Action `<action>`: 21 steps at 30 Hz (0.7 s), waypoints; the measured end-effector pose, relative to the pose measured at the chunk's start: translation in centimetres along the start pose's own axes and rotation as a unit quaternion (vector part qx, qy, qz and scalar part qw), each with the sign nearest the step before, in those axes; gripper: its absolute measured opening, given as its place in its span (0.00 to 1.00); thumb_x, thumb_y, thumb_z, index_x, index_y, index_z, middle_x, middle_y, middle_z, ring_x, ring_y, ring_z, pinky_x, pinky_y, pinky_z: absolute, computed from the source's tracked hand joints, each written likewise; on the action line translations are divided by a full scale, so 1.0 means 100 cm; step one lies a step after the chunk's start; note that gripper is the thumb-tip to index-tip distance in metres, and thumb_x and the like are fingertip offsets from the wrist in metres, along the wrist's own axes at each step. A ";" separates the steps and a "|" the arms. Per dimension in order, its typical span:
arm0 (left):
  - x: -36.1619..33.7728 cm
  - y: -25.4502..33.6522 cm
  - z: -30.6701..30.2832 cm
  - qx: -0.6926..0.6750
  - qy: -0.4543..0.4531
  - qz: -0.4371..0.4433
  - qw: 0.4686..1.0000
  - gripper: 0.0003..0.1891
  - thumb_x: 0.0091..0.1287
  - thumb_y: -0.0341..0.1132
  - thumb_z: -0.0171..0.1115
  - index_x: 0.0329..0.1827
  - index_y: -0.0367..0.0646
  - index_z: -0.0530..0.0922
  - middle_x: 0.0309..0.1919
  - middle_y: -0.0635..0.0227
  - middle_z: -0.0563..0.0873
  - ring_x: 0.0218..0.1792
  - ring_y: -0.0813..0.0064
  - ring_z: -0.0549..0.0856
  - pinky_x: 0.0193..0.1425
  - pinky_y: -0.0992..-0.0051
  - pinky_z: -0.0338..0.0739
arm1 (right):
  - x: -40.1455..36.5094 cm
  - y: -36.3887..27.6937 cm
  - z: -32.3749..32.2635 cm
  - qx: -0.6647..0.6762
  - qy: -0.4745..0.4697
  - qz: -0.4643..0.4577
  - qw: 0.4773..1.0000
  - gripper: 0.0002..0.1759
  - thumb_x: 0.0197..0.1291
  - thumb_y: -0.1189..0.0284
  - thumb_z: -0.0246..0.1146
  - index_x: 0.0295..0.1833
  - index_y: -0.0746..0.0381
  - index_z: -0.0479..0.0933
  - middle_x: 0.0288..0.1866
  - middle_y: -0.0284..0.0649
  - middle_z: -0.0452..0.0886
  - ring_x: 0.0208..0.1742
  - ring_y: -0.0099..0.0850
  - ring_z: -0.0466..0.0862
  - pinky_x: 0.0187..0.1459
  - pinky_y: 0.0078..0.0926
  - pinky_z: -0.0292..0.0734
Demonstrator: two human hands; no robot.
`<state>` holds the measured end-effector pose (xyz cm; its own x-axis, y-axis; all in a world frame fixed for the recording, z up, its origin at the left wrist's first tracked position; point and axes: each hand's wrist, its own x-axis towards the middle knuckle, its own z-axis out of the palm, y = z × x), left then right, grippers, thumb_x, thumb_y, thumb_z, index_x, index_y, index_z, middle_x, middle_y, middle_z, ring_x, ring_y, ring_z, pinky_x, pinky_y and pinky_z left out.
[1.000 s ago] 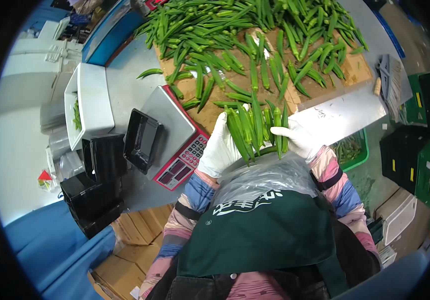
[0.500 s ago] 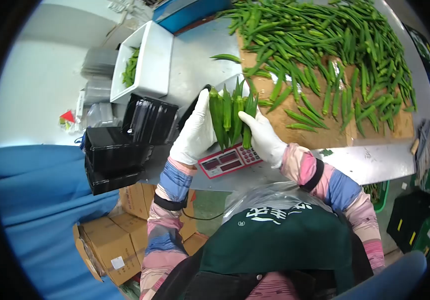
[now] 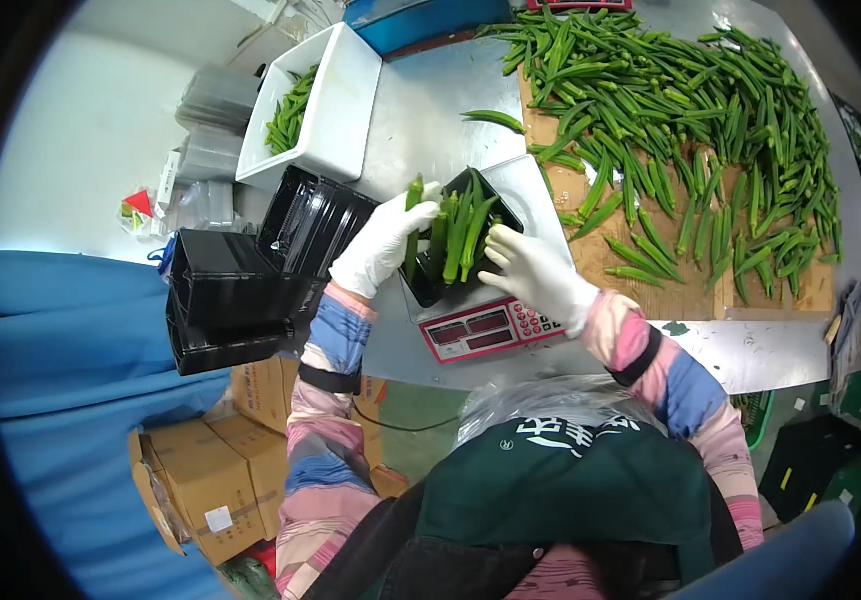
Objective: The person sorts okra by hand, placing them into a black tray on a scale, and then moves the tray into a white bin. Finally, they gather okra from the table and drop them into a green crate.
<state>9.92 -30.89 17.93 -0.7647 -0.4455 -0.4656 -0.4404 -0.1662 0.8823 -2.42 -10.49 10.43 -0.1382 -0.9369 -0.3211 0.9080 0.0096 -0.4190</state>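
Several green okra pods stand side by side in a black tray, which rests on a scale with a red-edged panel. At the tray's left side, my white-gloved left hand pinches one upright okra pod between thumb and fingers. My gloved right hand is at the tray's right edge, fingers apart and bent, beside the okra, with nothing visible held in it.
Okra is heaped on cardboard at the right. A white bin with okra stands at the back left, near a blue crate. Black trays are stacked left. One loose pod lies behind the scale.
The bunch of okra that was between both hands now sits in the black tray. My right hand has opened and let go; my left hand still has one pod. The view has shifted.
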 end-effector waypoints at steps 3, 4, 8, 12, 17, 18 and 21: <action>-0.013 0.010 -0.007 -0.063 0.037 0.036 0.997 0.34 0.74 0.46 0.64 0.79 0.41 0.67 0.73 0.60 0.76 0.72 0.63 0.75 0.71 0.58 0.72 | -0.019 -0.008 -0.037 -0.033 -0.011 -0.038 0.999 0.31 0.78 0.60 0.57 0.78 0.67 0.65 0.78 0.47 0.70 0.78 0.36 0.70 0.73 0.41 0.69; -0.019 0.013 -0.006 -0.123 0.017 0.062 0.990 0.34 0.74 0.45 0.64 0.79 0.41 0.67 0.73 0.59 0.76 0.73 0.62 0.74 0.72 0.57 0.73 | -0.025 -0.008 -0.040 -0.081 0.018 -0.039 0.996 0.30 0.78 0.61 0.56 0.77 0.67 0.66 0.76 0.47 0.72 0.75 0.36 0.72 0.73 0.40 0.70; -0.026 0.006 0.039 -0.298 -0.008 0.097 0.950 0.28 0.76 0.43 0.62 0.76 0.42 0.70 0.72 0.59 0.77 0.73 0.63 0.75 0.70 0.59 0.75 | -0.052 -0.023 -0.016 -0.271 0.043 -0.060 0.960 0.28 0.76 0.66 0.60 0.76 0.65 0.69 0.71 0.46 0.78 0.70 0.35 0.79 0.70 0.34 0.73; -0.017 -0.050 0.145 -0.244 -0.108 0.081 0.960 0.28 0.78 0.43 0.61 0.75 0.37 0.68 0.61 0.65 0.82 0.61 0.76 0.81 0.61 0.76 0.77 | -0.079 -0.006 -0.014 -0.545 0.108 -0.163 0.815 0.26 0.65 0.74 0.67 0.69 0.66 0.76 0.60 0.48 0.86 0.60 0.35 0.85 0.62 0.28 0.78; -0.057 -0.076 0.219 0.013 -0.190 0.049 0.980 0.41 0.76 0.43 0.65 0.84 0.33 0.53 0.68 0.56 0.78 0.64 0.75 0.79 0.71 0.72 0.72 | -0.188 -0.026 -0.104 -0.563 0.264 -0.144 0.770 0.21 0.68 0.82 0.60 0.66 0.68 0.77 0.61 0.45 0.85 0.61 0.31 0.84 0.60 0.25 0.77; -0.059 -0.082 0.212 -0.015 -0.220 0.047 0.974 0.40 0.77 0.42 0.64 0.83 0.33 0.55 0.68 0.56 0.78 0.65 0.75 0.78 0.72 0.72 0.71 | -0.223 -0.027 -0.156 -0.582 0.300 -0.145 0.742 0.21 0.70 0.82 0.61 0.67 0.69 0.76 0.58 0.42 0.86 0.55 0.25 0.84 0.55 0.24 0.78; -0.057 -0.104 0.187 -0.104 -0.297 0.037 0.948 0.31 0.78 0.39 0.62 0.79 0.35 0.65 0.71 0.58 0.77 0.69 0.73 0.76 0.75 0.70 0.68 | -0.336 -0.036 -0.220 -0.650 0.415 -0.068 0.633 0.20 0.66 0.79 0.64 0.63 0.69 0.79 0.48 0.43 0.87 0.47 0.27 0.83 0.52 0.24 0.78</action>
<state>10.08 -10.16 10.15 -0.9473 0.1018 -0.3037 -0.3198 -0.3511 0.8800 -9.73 28.64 3.97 -0.8296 -0.4596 -0.3172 -0.1534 0.7337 -0.6619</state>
